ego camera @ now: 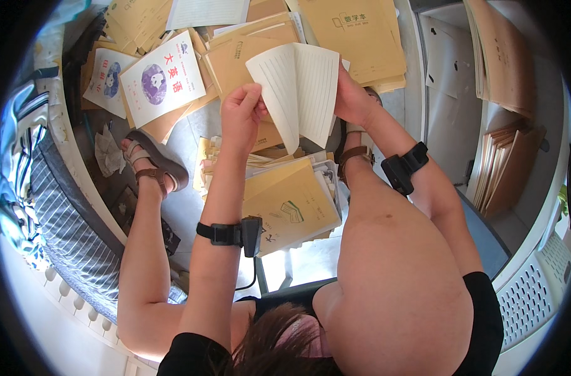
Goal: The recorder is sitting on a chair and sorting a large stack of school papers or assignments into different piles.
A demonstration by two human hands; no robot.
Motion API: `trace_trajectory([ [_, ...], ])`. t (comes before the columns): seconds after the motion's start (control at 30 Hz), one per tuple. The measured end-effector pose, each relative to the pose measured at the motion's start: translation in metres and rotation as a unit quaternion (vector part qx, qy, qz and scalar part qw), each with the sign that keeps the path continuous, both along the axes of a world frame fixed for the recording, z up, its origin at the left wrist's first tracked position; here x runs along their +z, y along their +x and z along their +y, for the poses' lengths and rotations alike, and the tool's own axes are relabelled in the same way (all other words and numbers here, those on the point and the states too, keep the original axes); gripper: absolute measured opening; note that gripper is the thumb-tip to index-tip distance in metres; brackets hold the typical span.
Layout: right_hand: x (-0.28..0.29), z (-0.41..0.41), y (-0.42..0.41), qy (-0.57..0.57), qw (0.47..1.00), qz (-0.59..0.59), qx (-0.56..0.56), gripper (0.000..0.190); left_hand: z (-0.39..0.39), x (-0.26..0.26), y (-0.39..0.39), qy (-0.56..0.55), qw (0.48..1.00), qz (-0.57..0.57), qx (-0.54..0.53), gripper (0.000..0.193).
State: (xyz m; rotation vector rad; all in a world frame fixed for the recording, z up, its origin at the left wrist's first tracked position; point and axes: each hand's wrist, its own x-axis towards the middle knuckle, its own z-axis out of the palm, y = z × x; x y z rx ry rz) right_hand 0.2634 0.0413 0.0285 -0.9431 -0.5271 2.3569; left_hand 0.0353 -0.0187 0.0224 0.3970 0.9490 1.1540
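Note:
Between my two hands an exercise book (313,89) with ruled lines is spread at its pages. My left hand (242,113) pinches the edge of the left page, which curls downward. My right hand (353,98) grips the book's right edge, with most of its fingers hidden behind it. Beneath the book lies a pile of tan-covered exercise books (236,58). Nearer to me a stack of notebooks (290,197) rises between my legs, topped by a tan cover with a green book drawing.
White-covered booklets (165,80) with panda pictures lie at the left. Large tan exercise books (356,37) are piled at the far right. More notebooks stand in a white cabinet (447,113). Crumpled paper (109,150) lies near my sandal (156,160). A striped cloth (73,221) hangs at the left.

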Motion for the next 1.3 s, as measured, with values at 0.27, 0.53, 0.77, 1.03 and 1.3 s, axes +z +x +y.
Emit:
trace_trajectory([
  [0.27,-0.002,0.001,0.009,-0.007,1.000,-0.017,0.001,0.076,0.007,0.015,0.021,-0.044,0.992,0.003,0.114,0.024],
  [0.53,0.000,-0.003,0.015,-0.016,0.999,0.017,-0.038,0.075,0.007,0.017,0.011,-0.057,0.987,-0.071,0.133,0.028],
  [0.77,0.002,0.005,0.022,-0.047,0.997,0.021,-0.060,0.077,0.009,0.026,-0.004,-0.043,0.996,-0.036,0.067,0.032],
  [1.03,0.001,0.005,0.022,-0.056,0.996,0.032,-0.060,0.082,0.013,0.036,-0.012,-0.066,0.995,-0.017,0.075,0.033],
  [1.3,-0.001,0.004,0.020,-0.051,0.997,0.032,-0.055,0.081,0.004,0.030,-0.027,-0.085,0.982,-0.086,0.144,0.042],
])
